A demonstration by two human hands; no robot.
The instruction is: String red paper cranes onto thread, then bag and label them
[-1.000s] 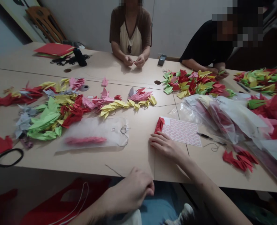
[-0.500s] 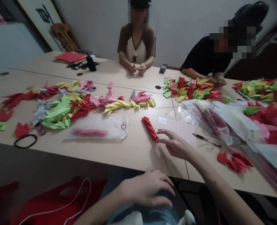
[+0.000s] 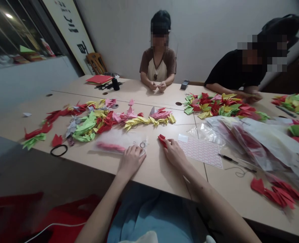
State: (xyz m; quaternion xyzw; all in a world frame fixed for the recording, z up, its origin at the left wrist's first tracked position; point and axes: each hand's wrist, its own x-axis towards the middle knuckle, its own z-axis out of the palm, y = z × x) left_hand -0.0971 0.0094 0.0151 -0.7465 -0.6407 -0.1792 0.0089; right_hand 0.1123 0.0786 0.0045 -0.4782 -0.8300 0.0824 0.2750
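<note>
My left grip [image 3: 131, 161] has come up from my lap onto the counter [image 3: 149, 172], resting on the plastic bag [image 3: 114, 143] beside its thread loop [image 3: 142, 145]. My right grip [image 3: 173, 152] has dropped from mid-air onto the red strand [image 3: 161, 139], now mostly hidden under it. My view has tilted up, showing the window [image 3: 10, 30].

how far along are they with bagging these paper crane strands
Done: a pink crane strand lies in a clear plastic bag, and filled bags are piled at right. In hand: the right hand touches a red strand; the left hand rests on the clear bag. Left: loose crane strands on the table.
</note>
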